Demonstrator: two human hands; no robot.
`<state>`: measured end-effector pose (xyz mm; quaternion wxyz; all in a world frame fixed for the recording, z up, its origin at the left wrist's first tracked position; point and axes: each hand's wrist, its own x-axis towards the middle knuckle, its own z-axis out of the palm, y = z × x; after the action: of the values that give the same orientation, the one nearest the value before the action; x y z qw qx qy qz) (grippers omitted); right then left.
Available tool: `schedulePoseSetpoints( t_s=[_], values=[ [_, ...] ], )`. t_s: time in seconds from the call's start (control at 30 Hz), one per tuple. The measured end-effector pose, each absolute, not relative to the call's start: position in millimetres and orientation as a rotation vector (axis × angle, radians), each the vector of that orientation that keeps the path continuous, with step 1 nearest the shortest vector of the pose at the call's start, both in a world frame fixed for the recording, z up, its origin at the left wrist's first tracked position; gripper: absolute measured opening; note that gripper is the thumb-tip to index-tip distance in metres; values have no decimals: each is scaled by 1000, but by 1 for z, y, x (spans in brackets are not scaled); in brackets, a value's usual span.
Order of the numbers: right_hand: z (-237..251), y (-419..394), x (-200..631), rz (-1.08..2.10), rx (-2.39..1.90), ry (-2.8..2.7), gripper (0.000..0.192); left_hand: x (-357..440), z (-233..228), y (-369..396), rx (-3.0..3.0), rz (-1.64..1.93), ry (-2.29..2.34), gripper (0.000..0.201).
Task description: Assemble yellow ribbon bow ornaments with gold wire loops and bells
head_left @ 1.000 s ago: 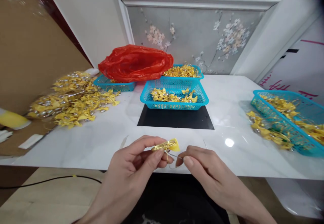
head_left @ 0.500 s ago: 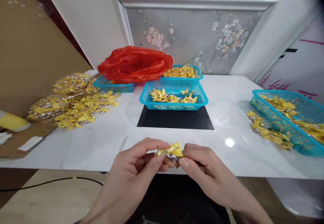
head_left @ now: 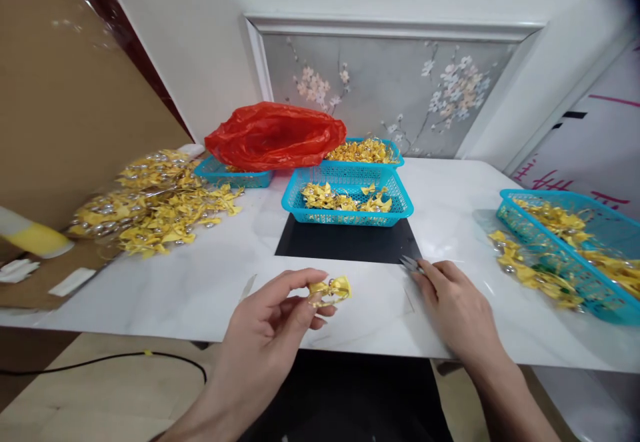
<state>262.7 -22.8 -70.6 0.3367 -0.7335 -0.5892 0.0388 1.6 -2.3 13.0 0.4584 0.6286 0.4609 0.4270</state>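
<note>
Pinched between the thumb and fingers of my left hand (head_left: 275,322) is a small yellow ribbon bow (head_left: 343,287) with a silvery bead and gold cord, held above the front of the table. My right hand (head_left: 457,305) is down at the tabletop on the right. Its fingers close on a metal tool with two pointed tips (head_left: 410,264), by the corner of the black mat (head_left: 345,242). The grip hides the rest of the tool, so I cannot tell if it is tweezers or snips.
Yellow bows lie in a blue basket (head_left: 349,217) on the mat and another blue basket (head_left: 560,255) at the right. A red plastic bag (head_left: 275,137) rests over baskets behind. Bagged and loose bows (head_left: 155,222) are heaped left, near a yellow-white roll (head_left: 35,232).
My right hand has left the bow and moved right to the tabletop with the metal tool. My left hand still holds the bow, now turned differently. The view has tilted slightly.
</note>
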Motion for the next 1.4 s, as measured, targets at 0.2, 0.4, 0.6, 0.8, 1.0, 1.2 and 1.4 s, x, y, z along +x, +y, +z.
schedulePoseSetpoints(
  t_s=[0.2,0.4,0.6,0.8,1.0,1.2,1.4],
  values=[
    [-58,-25,245,65,-1789,-1527,31,4,4,-1,1942,1234,1287,24],
    [-15,-51,174,1297,-1035,-1159,34,4,9,-5,2309,1391,1180,33],
    [-15,-41,153,1527,-774,-844,30,-7,0,-16,2393,1416,968,44],
    [-19,-44,165,1455,-825,-970,26,-5,2,-16,1834,1424,994,34],
    [-9,-46,173,1222,-1001,-1324,30,-2,18,-5,1220,827,810,20],
    [-11,-48,177,1383,-972,-1275,24,7,25,-13,1205,866,909,11],
    [-11,-48,172,1408,-954,-1180,31,12,25,-20,1321,957,996,11]
  ],
)
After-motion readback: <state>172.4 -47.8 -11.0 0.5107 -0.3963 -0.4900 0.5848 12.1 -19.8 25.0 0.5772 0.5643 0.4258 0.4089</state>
